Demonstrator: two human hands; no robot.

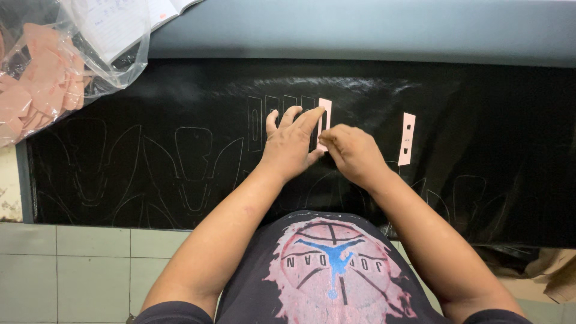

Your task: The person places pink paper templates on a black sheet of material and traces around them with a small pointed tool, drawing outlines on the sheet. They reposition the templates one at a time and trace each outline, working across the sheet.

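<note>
Pink strip (324, 114) is lying on the black sheet (480, 180) mid-frame; left hand (291, 147) is pressing it flat, fingers spread, while right hand (354, 153) is pinching its bottom end.

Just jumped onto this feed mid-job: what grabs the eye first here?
The two hands at centre: the left hand pins a narrow pink template strip flat on the black sheet, and the right hand works at the strip's edge. A second pink strip lies alone to the right. Faint traced outlines cover the sheet's left part, and a clear bag of pink cut pieces sits top left.
</note>
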